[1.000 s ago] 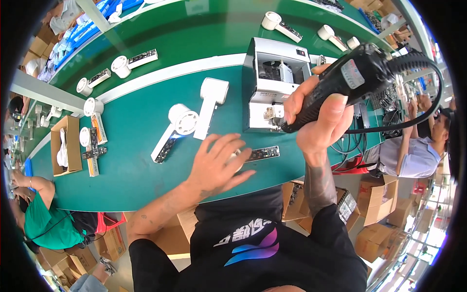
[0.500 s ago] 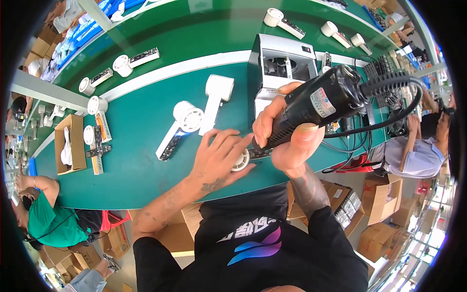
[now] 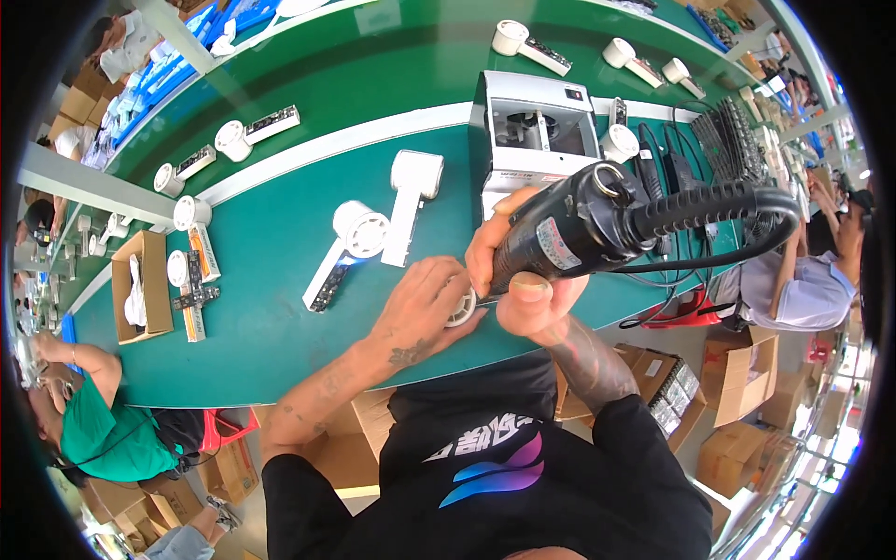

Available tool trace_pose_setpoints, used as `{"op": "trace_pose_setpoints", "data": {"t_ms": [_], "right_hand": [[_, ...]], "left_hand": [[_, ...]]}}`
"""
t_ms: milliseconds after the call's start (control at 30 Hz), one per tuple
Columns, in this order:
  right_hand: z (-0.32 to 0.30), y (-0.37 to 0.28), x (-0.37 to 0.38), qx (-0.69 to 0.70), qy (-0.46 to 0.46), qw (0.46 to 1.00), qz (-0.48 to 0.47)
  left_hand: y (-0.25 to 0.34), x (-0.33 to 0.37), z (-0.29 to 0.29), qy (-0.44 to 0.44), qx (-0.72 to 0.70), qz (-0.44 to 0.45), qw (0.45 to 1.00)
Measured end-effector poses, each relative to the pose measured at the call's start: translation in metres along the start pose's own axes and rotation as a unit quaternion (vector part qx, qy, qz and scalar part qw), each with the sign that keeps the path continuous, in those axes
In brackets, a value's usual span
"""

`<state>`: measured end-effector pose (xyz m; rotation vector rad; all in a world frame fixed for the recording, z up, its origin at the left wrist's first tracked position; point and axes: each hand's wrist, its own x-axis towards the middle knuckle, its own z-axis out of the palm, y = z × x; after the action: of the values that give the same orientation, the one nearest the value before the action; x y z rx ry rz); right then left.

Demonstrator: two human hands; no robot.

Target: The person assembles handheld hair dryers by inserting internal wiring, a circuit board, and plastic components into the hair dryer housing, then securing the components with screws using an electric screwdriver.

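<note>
My right hand [image 3: 534, 308] is wrapped round a black electric screwdriver [image 3: 556, 235], its thumb along the near side and a thick cord leaving its back end. The screwdriver tilts down to the left, and its tip is hidden behind my fingers. My left hand [image 3: 418, 301] grips the round white head of a handheld fan [image 3: 462, 309] lying at the bench's near edge. The rest of that fan is mostly covered by my right hand. Just beyond my left hand lie a handheld fan with an exposed circuit board [image 3: 324, 280] and a white-handled fan [image 3: 404, 217].
A screw feeder [image 3: 541, 161] stands at the back centre, with cables and a metal rack [image 3: 723, 149] to its right. More fans [image 3: 233, 140] sit on the green belt behind. An open carton [image 3: 157, 322] stands at left; co-workers sit at both sides.
The screwdriver has shifted left and lower in my right hand's grip, its back end tilting down. My left hand stays on the fan head. The view has shifted slightly.
</note>
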<state>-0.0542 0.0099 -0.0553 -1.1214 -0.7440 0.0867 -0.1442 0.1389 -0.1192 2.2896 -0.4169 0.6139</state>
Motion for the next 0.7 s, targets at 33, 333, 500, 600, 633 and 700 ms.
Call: {"op": "trace_pose_setpoints", "data": {"t_ms": [33,333,500,600,633,700], "right_hand": [[0.001,-0.001,0.0,0.002,0.026,1.0,-0.012],[-0.013,0.01,0.004,0.041,-0.063,0.997,-0.011],[-0.013,0.016,-0.004,0.008,-0.059,0.998,-0.036],[-0.023,0.005,-0.011,0.022,-0.062,0.997,0.049],[-0.026,0.011,-0.015,0.26,-0.009,0.963,0.066],[-0.034,-0.026,0.005,0.099,-0.024,0.994,-0.048]], "left_hand": [[0.001,0.0,-0.001,-0.025,0.007,-0.018,0.999],[-0.001,0.003,-0.004,-0.035,0.006,-0.012,0.999],[-0.003,0.0,-0.001,-0.051,0.0,-0.027,0.998],[0.001,0.0,0.0,-0.043,-0.002,-0.013,0.999],[0.002,0.0,0.001,-0.049,0.017,-0.018,0.998],[-0.001,-0.001,-0.003,-0.051,0.04,-0.029,0.997]]}}
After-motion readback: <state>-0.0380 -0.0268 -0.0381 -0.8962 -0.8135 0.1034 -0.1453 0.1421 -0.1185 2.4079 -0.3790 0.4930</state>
